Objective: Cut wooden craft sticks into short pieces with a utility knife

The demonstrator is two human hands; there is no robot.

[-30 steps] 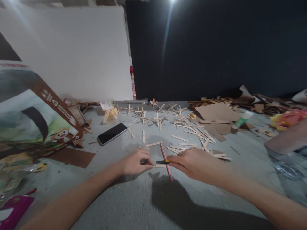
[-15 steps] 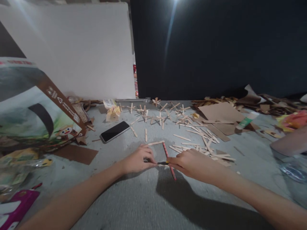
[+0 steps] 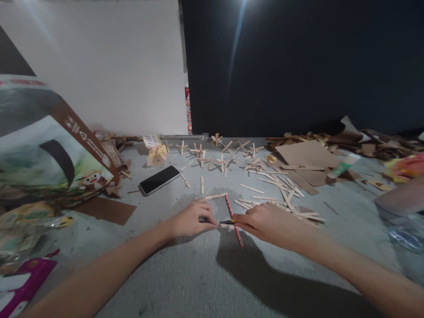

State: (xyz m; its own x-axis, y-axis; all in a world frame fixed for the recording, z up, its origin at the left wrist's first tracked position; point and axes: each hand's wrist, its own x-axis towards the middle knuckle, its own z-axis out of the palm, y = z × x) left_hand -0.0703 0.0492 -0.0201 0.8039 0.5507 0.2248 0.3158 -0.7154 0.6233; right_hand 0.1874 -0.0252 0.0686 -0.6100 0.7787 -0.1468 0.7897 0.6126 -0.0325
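My left hand [image 3: 195,219] is closed in a pinch at the near end of a short pale wooden craft stick [image 3: 226,226] on the grey table. In my right hand [image 3: 261,219] is a slim tool [image 3: 226,222] with a dark front and a bit of yellow by the fingers; its exact kind is unclear. The tool's dark end lies over the craft stick, close to my left fingertips. A red stick with pale spots [image 3: 239,237] runs beneath my right fingers, crossing by the craft stick's right end. Its far end meets another craft stick [image 3: 215,196].
Ahead lie loose craft sticks [image 3: 251,189] and several crossed stick pieces. A phone [image 3: 159,180] rests left of them. Cardboard [image 3: 306,154] and a glue stick [image 3: 344,166] are at right. A printed bag [image 3: 49,145] and a magenta object [image 3: 33,278] sit at left.
The tool's dark end has shifted slightly right and up from my left fingertips, and more of the pinched craft stick shows. Both hands stay nearly in place.
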